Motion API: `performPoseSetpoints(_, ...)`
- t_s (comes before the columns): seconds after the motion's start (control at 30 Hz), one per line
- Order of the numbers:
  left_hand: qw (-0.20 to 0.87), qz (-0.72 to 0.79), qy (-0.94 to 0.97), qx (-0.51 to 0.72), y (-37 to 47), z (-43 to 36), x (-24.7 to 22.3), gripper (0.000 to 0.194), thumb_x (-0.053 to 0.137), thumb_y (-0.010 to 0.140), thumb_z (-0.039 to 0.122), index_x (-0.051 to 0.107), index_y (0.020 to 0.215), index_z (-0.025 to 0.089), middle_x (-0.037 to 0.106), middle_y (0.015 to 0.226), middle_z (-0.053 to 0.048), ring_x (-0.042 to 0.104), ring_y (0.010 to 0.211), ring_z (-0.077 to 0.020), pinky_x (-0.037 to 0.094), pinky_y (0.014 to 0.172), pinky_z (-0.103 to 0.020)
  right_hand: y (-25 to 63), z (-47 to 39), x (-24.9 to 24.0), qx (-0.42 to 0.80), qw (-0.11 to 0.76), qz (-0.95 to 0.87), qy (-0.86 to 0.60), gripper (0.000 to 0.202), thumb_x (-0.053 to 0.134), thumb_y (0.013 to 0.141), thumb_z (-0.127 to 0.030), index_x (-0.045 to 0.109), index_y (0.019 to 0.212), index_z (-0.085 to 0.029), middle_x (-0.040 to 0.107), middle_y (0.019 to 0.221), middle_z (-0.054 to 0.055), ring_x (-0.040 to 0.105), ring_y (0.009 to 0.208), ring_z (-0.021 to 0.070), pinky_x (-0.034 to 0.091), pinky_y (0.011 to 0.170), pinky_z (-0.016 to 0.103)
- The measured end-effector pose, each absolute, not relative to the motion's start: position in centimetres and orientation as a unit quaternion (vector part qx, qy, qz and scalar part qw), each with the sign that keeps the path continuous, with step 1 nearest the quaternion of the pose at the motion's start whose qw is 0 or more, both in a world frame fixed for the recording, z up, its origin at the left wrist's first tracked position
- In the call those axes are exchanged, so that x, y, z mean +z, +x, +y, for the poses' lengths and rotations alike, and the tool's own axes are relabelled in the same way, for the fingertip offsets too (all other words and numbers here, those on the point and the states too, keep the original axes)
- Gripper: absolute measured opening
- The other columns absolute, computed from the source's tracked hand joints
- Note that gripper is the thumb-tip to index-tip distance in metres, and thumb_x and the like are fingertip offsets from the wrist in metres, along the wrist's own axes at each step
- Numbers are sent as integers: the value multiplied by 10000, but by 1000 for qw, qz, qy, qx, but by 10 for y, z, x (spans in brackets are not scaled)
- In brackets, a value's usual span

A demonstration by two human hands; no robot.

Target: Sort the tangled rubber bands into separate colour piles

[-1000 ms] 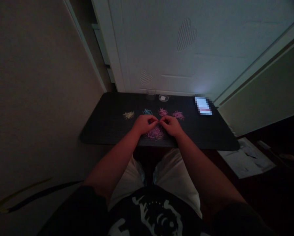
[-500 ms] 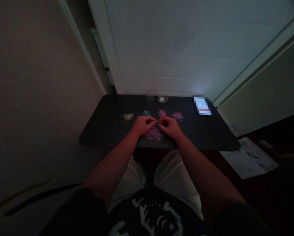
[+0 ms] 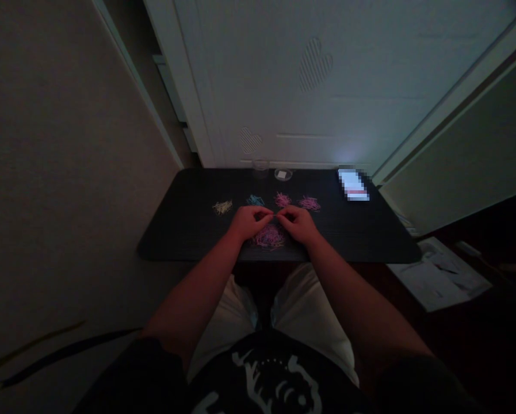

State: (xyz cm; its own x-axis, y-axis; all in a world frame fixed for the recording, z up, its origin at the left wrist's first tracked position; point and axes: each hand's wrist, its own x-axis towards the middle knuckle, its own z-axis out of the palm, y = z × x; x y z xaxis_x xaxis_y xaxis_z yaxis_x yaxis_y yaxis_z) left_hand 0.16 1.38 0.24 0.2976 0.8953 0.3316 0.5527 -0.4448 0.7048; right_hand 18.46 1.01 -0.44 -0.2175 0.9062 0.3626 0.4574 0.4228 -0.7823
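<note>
Over the dark table (image 3: 188, 230), my left hand (image 3: 251, 222) and my right hand (image 3: 298, 223) meet fingertip to fingertip, each in a pinch. Whatever lies between the fingertips is too small and dim to make out. Just below them is a mixed pile of thin pink and purple strips (image 3: 269, 237), partly hidden by the hands. Beyond the hands lie smaller heaps of similar pieces: a yellowish heap (image 3: 222, 207), a blue heap (image 3: 255, 200), a pink heap (image 3: 282, 199) and another pink heap (image 3: 310, 203).
A clear round container (image 3: 260, 168) and a shallow clear lid (image 3: 283, 174) with a white square stand at the table's back edge. A lit phone (image 3: 353, 184) lies at the back right. Behind rises a white door (image 3: 370, 69). Papers (image 3: 439, 276) lie low on the right.
The view has shifted slightly. Both hands keep their pinches, with the fingertips close together over the mixed pile, and the heaps look the same.
</note>
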Motion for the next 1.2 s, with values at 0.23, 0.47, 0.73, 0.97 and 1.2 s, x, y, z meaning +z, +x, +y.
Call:
performPoseSetpoints(0.23,242,483,759,364,2,13,3,209,611,766,315,720,864,166,704,726,-24,612,654,-131,477,625,-237,185,9,-3,266,418,-733,-466,166,571,770,-308,639,705,-171,625,682,25,534,630,137,411,601,262)
performPoseSetpoints(0.47,238,482,760,366,2,13,3,205,602,769,321,717,832,163,700,727,-22,598,638,-122,458,608,-227,184,10,-7,303,433,-722,-447,197,608,719,-250,628,894,-164,570,692,-4,467,546,98,379,521,232)
performPoseSetpoints(0.73,243,477,767,353,2,14,3,221,590,782,341,721,828,169,707,736,-18,602,643,-123,448,601,-226,184,8,-4,260,439,-735,-447,100,590,735,-237,643,798,-179,561,679,5,477,582,113,397,561,248)
performPoseSetpoints(0.97,250,481,762,355,2,13,3,243,581,791,360,723,835,168,718,766,-26,611,644,-125,459,613,-229,185,9,-6,284,446,-717,-454,129,605,709,-234,634,822,-178,552,678,-2,469,560,106,393,531,242)
performPoseSetpoints(1.2,253,482,757,362,2,13,3,246,582,788,364,719,823,163,715,747,-25,614,641,-126,458,598,-228,185,9,-5,269,428,-737,-448,110,595,713,-211,646,805,-181,564,709,6,474,575,107,398,551,245)
